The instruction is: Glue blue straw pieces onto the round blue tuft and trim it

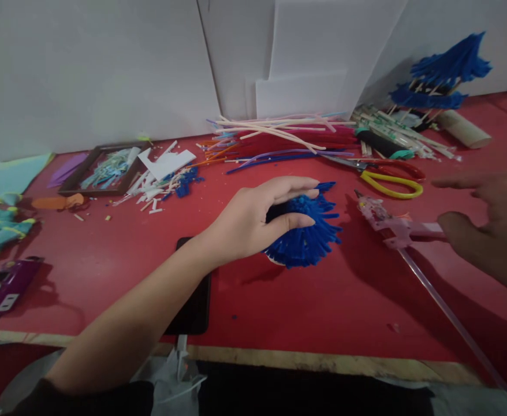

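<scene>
My left hand (pixel 260 216) is closed around a round, brush-like blue piece (pixel 312 245) that looks made of pipe cleaners. Its fingers lie over the top and the thumb rests on the near side; a pale edge shows beneath the piece. At the right, my right hand (pixel 491 225) is slightly blurred, with thumb and forefinger spread apart. Near its thumb lies a pink glue gun (pixel 396 231), a clear glue stick (pixel 444 306) running from it toward the table's front edge. I cannot tell whether the thumb touches the gun.
Scissors (pixel 392 182) with yellow and red handles lie behind the glue gun. Loose pipe cleaners (pixel 279 136) line the wall. A tiered blue model (pixel 448 69) stands back right. A phone (pixel 195 306) lies under my left forearm; scraps (pixel 167 179) and a brown frame (pixel 89 190) sit left.
</scene>
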The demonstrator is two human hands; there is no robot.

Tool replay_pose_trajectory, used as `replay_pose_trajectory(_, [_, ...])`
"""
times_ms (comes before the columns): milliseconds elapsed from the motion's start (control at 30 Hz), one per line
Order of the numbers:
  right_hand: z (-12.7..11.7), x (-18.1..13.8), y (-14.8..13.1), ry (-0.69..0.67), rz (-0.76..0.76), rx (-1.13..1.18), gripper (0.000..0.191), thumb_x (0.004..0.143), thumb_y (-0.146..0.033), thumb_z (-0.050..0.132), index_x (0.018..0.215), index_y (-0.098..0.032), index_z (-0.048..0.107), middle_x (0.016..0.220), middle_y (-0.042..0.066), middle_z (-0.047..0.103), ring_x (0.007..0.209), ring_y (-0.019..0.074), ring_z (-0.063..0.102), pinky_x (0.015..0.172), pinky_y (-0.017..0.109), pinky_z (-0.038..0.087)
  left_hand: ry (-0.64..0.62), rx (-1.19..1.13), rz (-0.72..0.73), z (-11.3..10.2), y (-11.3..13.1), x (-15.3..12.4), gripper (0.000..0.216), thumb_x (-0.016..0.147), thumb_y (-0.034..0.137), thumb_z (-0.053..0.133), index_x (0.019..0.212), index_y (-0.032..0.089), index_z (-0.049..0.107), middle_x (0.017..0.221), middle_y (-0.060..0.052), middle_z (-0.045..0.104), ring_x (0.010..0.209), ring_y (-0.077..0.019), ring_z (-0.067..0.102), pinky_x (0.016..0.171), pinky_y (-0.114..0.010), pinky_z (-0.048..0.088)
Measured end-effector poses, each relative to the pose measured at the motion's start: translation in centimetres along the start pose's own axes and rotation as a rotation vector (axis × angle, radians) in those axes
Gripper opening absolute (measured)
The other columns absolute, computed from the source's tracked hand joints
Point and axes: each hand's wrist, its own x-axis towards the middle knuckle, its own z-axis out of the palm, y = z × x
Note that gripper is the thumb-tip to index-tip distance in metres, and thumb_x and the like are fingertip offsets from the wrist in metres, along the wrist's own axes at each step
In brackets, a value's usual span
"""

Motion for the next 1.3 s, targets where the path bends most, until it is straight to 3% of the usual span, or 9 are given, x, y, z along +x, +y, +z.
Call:
replay_pose_trajectory(133, [-0.3, 0.7, 0.9, -0.118, 0.128, 0.077, 0.038, 0.08, -0.026, 0.055, 0.116, -0.027, 0.066, 0.114, 0.013, 0.072, 0.104, 0.0306, 0.067, 0.087, 0.048, 0.052, 0.08, 0.101, -0.01, -1.4, 0.0, 0.3, 0.041, 0.109, 0.047, 0.045, 0.147, 0.034, 0.054, 0.161, 0.001, 0.053, 0.152, -0.0229, 0.047, 0.124, -0.046, 0.046])
replay_pose_trajectory(233, [-0.2, 0.7, 0.8, -0.141, 0.176, 0.162, 0.038, 0.076, -0.025, 0.055, 0.112, -0.029, 0.067, 0.111, 0.009, 0.073, 0.091, 0.0256, 0.067, 0.079, 0.043, 0.051, 0.139, 0.132, 0.074, -1.6, -0.5, -0.5, 0.056, 0.107, 0.065, 0.032, 0.151, 0.036, 0.05, 0.16, -0.002, 0.054, 0.151, -0.0269, 0.049, 0.121, -0.053, 0.047])
replay_pose_trajectory(333, [-0.2, -0.1, 0.1, -0.117, 0.21, 0.237, 0.034, 0.079, -0.026, 0.054, 0.11, -0.028, 0.069, 0.108, 0.009, 0.074, 0.09, 0.0243, 0.068, 0.074, 0.041, 0.049, 0.073, 0.176, 0.13, -0.9, -1.5, -1.9, 0.086, 0.088, 0.08, 0.058, 0.158, 0.034, 0.039, 0.163, -0.01, 0.049, 0.153, -0.0325, 0.044, 0.125, -0.055, 0.041])
replay_pose_trajectory(400, [-0.3, -0.7, -0.2, -0.114, 0.265, 0.27, 0.035, 0.081, -0.025, 0.053, 0.111, -0.028, 0.069, 0.107, 0.009, 0.075, 0.09, 0.0233, 0.068, 0.07, 0.039, 0.047, 0.077, 0.253, 0.124, 0.0, -2.1, -2.8, 0.116, 0.07, 0.077, 0.08, 0.163, 0.033, 0.028, 0.167, -0.015, 0.041, 0.157, -0.0377, 0.037, 0.126, -0.061, 0.036])
replay_pose_trajectory(500, [-0.3, -0.8, -0.3, -0.128, 0.357, 0.259, 0.035, 0.079, -0.024, 0.053, 0.108, -0.028, 0.071, 0.103, 0.008, 0.076, 0.085, 0.0222, 0.068, 0.068, 0.038, 0.047, 0.095, 0.287, 0.091, 1.2, -2.8, -3.4, 0.131, 0.062, 0.076, 0.086, 0.165, 0.03, 0.018, 0.169, -0.021, 0.036, 0.157, -0.0416, 0.036, 0.125, -0.064, 0.036])
replay_pose_trajectory(633, [0.5, -0.2, 0.9, -0.283, 0.364, 0.265, 0.03, 0.073, -0.027, 0.058, 0.1, -0.027, 0.072, 0.103, 0.009, 0.077, 0.088, 0.0233, 0.07, 0.075, 0.04, 0.052, 0.138, 0.288, 0.147, 2.4, -3.4, -3.6, 0.111, 0.075, 0.076, 0.076, 0.16, 0.024, 0.027, 0.159, -0.021, 0.051, 0.153, -0.0388, 0.044, 0.124, -0.058, 0.041])
replay_pose_trajectory(800, [1.7, -1.1, 2.9, -0.461, 0.192, 0.294, 0.038, 0.074, -0.025, 0.054, 0.109, -0.026, 0.069, 0.108, 0.011, 0.077, 0.094, 0.0244, 0.073, 0.079, 0.04, 0.056, 0.204, 0.389, 0.205, 2.7, -3.5, -3.7, 0.076, 0.091, 0.049, 0.071, 0.153, 0.02, 0.037, 0.149, -0.019, 0.061, 0.146, -0.0341, 0.052, 0.121, -0.053, 0.046])
replay_pose_trajectory(1033, [2.5, -1.1, 3.0, -0.43, -0.002, 0.201, 0.039, 0.073, -0.029, 0.06, 0.111, -0.025, 0.069, 0.101, 0.013, 0.076, 0.091, 0.0307, 0.073, 0.08, 0.045, 0.057, 0.252, 0.477, 0.175, 2.4, -3.3, -3.8, 0.069, 0.087, 0.049, 0.073, 0.144, 0.021, 0.047, 0.139, -0.017, 0.068, 0.137, -0.0335, 0.061, 0.113, -0.051, 0.052])
replay_pose_trajectory(1300, [3.3, -1.6, 0.8, -0.28, 0.048, 0.108, 0.03, 0.076, -0.028, 0.055, 0.103, -0.025, 0.069, 0.1, 0.012, 0.077, 0.088, 0.0297, 0.074, 0.074, 0.042, 0.058, 0.326, 0.478, 0.258, 2.5, -3.4, -3.7, 0.065, 0.085, 0.048, 0.077, 0.139, 0.02, 0.052, 0.131, -0.016, 0.071, 0.124, -0.0311, 0.067, 0.108, -0.048, 0.054])
